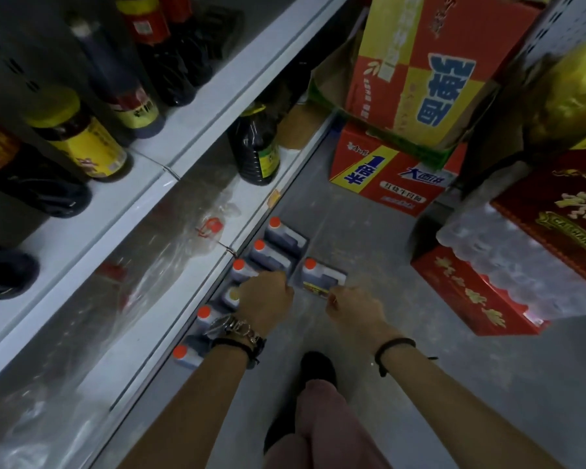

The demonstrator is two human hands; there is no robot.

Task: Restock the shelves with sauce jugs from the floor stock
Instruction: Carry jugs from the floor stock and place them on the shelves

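Several dark sauce jugs with orange caps stand in a row on the grey floor along the shelf base (197,265), among them a far jug (281,233) and a near jug (186,355). My left hand (266,296) is curled down over one jug in the row (242,270), gripping its top. One jug (320,277) stands apart to the right of the row. My right hand (354,309) has its fingers curled against that jug's near end; the grip itself is hidden.
The low white shelf holds loose clear plastic wrap (170,252) and one dark bottle (256,148); upper shelves carry dark sauce bottles (82,140). Red and yellow cartons (416,72) are stacked ahead, and red boxes (471,299) crowd the right. My foot (318,367) stands on the open floor.
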